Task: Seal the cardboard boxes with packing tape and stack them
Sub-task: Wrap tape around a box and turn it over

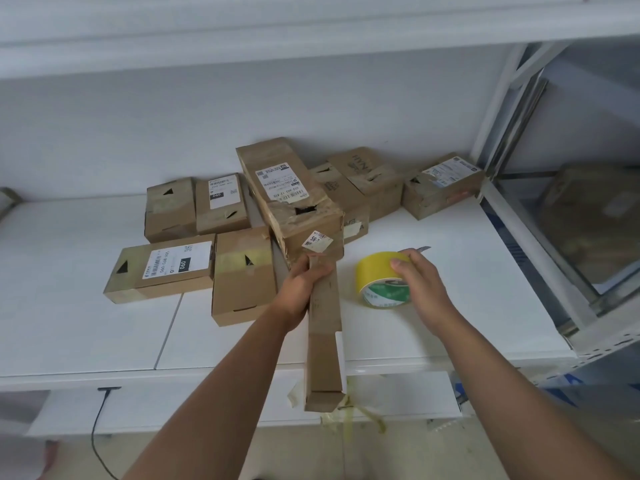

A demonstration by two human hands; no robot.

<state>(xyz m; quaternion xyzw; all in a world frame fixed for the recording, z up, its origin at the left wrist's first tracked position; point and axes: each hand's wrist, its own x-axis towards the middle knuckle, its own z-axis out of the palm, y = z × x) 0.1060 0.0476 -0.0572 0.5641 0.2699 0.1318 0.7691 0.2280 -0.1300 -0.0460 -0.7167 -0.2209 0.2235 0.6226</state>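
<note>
Yellow tape roll (382, 279) stood on edge on the white shelf (450, 271), w/ my right hand (420, 282) curled over its top and far side, gripping it. Prob. parked there so the free end was ready to pull toward the box. A thin grey blade-like thing (423, 249) poked out just past the fingers; couldn't tell if the hand held it or it just lay behind.

Left hand (304, 280) was wrapped round the far end of a long narrow box (323, 327), thumb on top. That box lay lengthwise toward me, its near end sticking out beyond the shelf edge, w/ loose strips of yellowish tape (349, 415) dangling from it. My guess: I held it steady so the right could run tape along it.

Behind the left hand sat a big torn box (294, 199), tilted, resting on others, a hole ripped in its top. Approx. seven more cardboard boxes clustered at the back, e.g. a flat labelled box (162, 268) at left, several already showing tape bands. No proper stack yet, so I judged sealing was partway and stacking not begun.
</note>
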